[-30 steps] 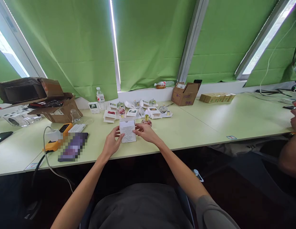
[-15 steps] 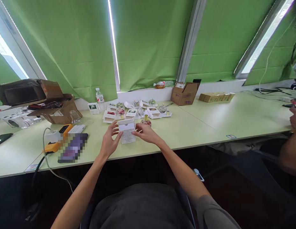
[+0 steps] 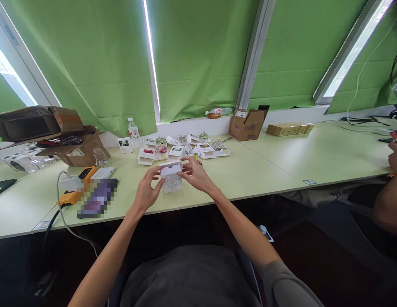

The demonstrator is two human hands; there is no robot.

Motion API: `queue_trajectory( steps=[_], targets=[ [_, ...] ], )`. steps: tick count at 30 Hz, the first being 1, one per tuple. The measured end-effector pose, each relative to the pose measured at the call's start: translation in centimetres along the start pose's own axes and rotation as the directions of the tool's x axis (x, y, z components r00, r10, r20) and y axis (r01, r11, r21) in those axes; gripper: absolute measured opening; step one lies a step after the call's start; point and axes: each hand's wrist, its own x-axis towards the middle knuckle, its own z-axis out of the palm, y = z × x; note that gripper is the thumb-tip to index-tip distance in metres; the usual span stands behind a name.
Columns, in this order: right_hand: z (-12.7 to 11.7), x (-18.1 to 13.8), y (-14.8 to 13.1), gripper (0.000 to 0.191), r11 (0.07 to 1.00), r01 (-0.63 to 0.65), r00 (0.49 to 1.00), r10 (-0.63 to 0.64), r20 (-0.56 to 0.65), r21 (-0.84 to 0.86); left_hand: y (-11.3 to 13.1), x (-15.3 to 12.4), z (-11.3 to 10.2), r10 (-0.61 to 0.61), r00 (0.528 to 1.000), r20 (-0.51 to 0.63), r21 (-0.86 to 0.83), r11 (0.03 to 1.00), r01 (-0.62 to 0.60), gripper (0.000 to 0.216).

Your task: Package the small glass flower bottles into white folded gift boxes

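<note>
A small white carton [image 3: 172, 179] with printed text on its face stands on the pale green table [image 3: 268, 164], held between both my hands. My left hand [image 3: 147, 191] grips its left side, fingers curled around the edge. On the right side my right hand [image 3: 195, 174] holds it, with fingers on the top flap. Just behind my right hand a round glass bottle with a gold cap [image 3: 195, 158] peeks out.
Several small white boxes and glass bottles [image 3: 182, 147] lie behind. Open cardboard boxes [image 3: 247, 124] [image 3: 57, 136] stand right and left. A water bottle [image 3: 133, 132], a phone [image 3: 97, 197], an orange device with cable [image 3: 73, 192]. Another person's arm [image 3: 388, 200] is at far right.
The carton's top flap has been folded down from upright. My right hand has moved up onto the flap, covering more of the glass bottle behind it.
</note>
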Motion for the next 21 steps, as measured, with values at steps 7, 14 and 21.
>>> queue_trajectory(
  steps=[7, 14, 21],
  targets=[
    [0.0, -0.1, -0.6, 0.033, 0.997, 0.082, 0.997, -0.082, -0.012, -0.013, 0.1, 0.2, -0.4, -0.101, 0.994, 0.045, -0.130, 0.986, 0.106, 0.041],
    [0.0, -0.1, -1.1, 0.034, 0.981, 0.170, 0.985, -0.169, 0.013, -0.092, 0.3, 0.2, -0.4, -0.156, 0.980, 0.120, -0.257, 0.949, 0.182, 0.045],
    [-0.2, -0.2, 0.0, 0.047, 0.992, 0.081, 0.996, -0.078, 0.035, -0.093, -0.8, 0.3, 0.0, -0.199, 0.961, 0.193, -0.315, 0.915, 0.253, 0.049]
  ],
)
